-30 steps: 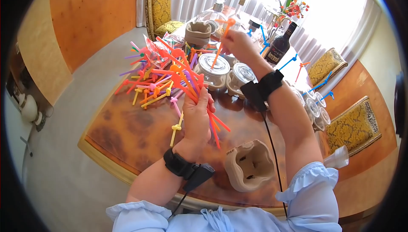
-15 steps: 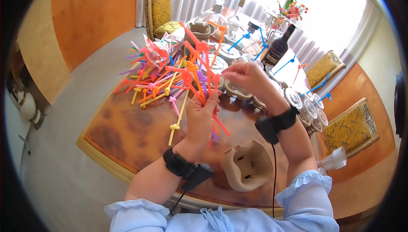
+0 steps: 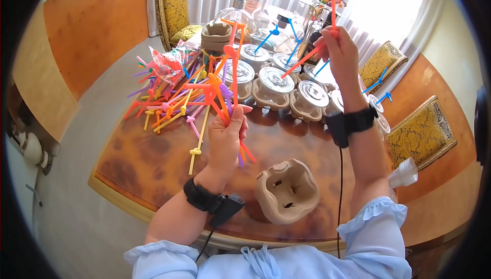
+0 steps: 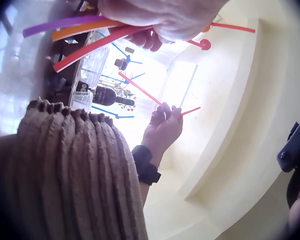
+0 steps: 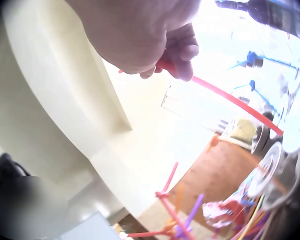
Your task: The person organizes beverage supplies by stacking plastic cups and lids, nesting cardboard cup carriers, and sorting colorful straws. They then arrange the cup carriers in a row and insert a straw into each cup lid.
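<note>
My left hand (image 3: 225, 138) grips a bunch of knotted drinking straws; red, orange and purple ends (image 4: 97, 48) stick out below the fist in the left wrist view. In my right hand (image 3: 341, 56), raised over the cups, a red straw (image 3: 307, 60) is pinched between thumb and fingers. That straw slants down, its lower end at the clear lid (image 3: 276, 77) of a plastic cup. Lidded cups stand in moulded cardboard holders (image 3: 268, 100), several with blue straws (image 3: 267, 40). An orange straw stands at the leftmost lid, partly behind the bunch.
Left of the cups lies a pile of colourful straws (image 3: 169, 107) with a crumpled plastic wrapper (image 3: 166, 67). A cardboard holder (image 3: 287, 192) sits near the front edge. Glass decanters (image 3: 238, 15) and another holder (image 3: 216, 36) stand behind. Stacked clear cups (image 3: 404, 172) are at right.
My right hand let go of an orange straw at the left cup, moved to the bunch, then carried a red straw up and right to another lid. The left hand keeps its grip.
</note>
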`<state>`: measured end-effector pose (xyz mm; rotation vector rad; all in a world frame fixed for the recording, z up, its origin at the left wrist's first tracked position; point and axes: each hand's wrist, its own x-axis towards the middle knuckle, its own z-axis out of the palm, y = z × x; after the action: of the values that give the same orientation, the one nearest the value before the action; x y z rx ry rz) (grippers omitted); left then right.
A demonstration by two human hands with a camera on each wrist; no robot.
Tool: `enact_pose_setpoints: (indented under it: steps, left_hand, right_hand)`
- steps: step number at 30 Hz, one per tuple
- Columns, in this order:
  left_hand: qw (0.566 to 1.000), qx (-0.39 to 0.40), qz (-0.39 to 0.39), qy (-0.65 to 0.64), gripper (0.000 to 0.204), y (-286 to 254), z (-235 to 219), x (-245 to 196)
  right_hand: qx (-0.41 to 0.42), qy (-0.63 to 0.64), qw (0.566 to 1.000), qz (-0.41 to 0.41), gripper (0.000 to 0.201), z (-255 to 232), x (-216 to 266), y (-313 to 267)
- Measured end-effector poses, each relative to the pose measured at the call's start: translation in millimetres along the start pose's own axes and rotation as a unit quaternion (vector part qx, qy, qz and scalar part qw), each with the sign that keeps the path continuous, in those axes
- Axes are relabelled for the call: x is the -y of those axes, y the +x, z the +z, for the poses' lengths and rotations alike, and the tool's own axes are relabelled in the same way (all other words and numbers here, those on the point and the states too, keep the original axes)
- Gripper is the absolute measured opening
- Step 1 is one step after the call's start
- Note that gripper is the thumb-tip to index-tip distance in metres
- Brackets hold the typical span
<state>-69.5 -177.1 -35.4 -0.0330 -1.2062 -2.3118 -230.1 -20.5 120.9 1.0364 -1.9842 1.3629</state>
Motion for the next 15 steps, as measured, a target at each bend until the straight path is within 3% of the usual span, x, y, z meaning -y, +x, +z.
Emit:
enact_pose_setpoints:
  steps: [7, 15]
  left_hand:
    - [1.000, 0.008, -0.013, 0.020, 0.031, -0.2, 0.4, -4.1]
    - [0.999, 0.001, -0.043, 0.007, 0.030, -1.3, 4.6, -6.2]
  right_hand:
    - [0.027, -0.034, 0.998, 0.038, 0.019, 24.6, -35.4, 16.4]
    - [0.093, -0.060, 0.993, 0.039, 0.022, 34.3, -35.7, 35.8]
